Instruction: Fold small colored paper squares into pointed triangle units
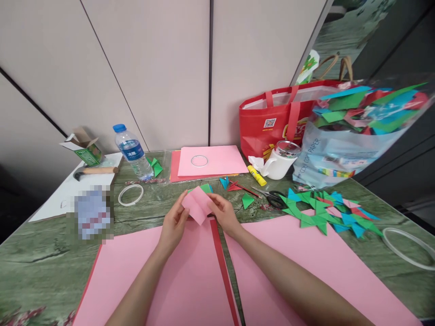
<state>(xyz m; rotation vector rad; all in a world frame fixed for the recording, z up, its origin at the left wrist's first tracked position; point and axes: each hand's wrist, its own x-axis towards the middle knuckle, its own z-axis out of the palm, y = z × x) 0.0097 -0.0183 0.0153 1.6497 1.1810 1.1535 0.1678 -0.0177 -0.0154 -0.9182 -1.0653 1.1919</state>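
A small square of pink paper (197, 205) with a crease down its middle is held up between my two hands. My left hand (176, 222) grips its left edge, thumb in front. On the right edge, my right hand (222, 213) pinches the same paper. Green paper (205, 187) shows just behind it, partly hidden. Below my hands lie large pink sheets, a left one (183, 276) with a red border and a right one (299, 267). A folded green piece (248, 201) rests to the right of my hands.
Right: folded-paper rings (321, 212), black scissors (276, 199), a yellow glue stick (257, 175), a white mug (279, 164), a red bag (261, 122) and a plastic bag of folded pieces (340, 154). Left: a water bottle (133, 151), a hammer (98, 170) and a white ring (131, 195).
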